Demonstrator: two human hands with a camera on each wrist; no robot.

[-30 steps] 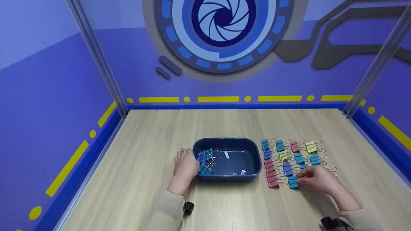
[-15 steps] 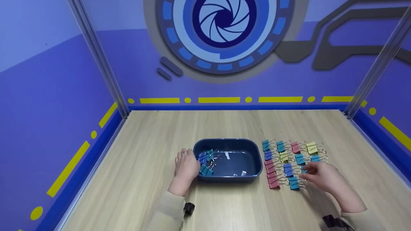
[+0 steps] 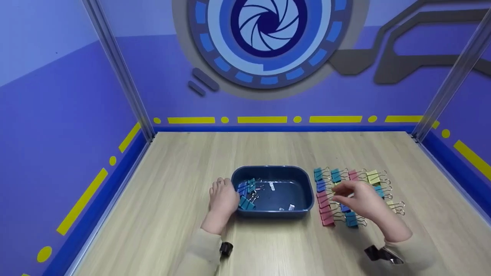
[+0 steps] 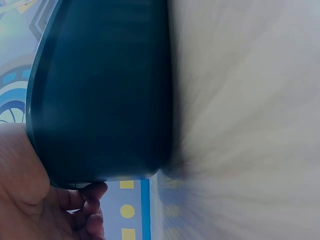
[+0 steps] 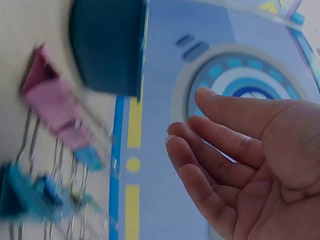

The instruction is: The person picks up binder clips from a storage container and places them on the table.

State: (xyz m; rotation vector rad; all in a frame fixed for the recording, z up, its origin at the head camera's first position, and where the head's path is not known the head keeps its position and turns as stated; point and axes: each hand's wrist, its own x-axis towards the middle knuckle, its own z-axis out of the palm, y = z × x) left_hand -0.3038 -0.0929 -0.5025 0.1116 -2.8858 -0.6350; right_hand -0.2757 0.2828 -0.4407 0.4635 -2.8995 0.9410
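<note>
A dark blue plastic bin (image 3: 268, 214) stands on the table with several binder clips (image 3: 247, 203) lying in its left end. My left hand (image 3: 223, 197) grips the bin's left rim; in the left wrist view the curled fingers (image 4: 92, 205) show against the outer wall while the thumb tip is hidden. Over the rows of coloured binder clips to the bin's right hovers my right hand (image 3: 362, 201), thumb and fingers apart. The right wrist view shows nothing between them. Under it, a pink clip (image 3: 327, 218) and a teal clip (image 3: 351, 219) lie at the near edge of the rows.
Two small white labels or scraps, one of them a white piece (image 3: 272, 186), lie on the bin's floor. The wooden table (image 3: 184, 161) ends at a blue printed back wall (image 3: 199, 103) with side walls in metal frames.
My right hand has left the teal clip at the near end of the rows, risen, and moved left toward the bin. The left hand stays on the rim.
</note>
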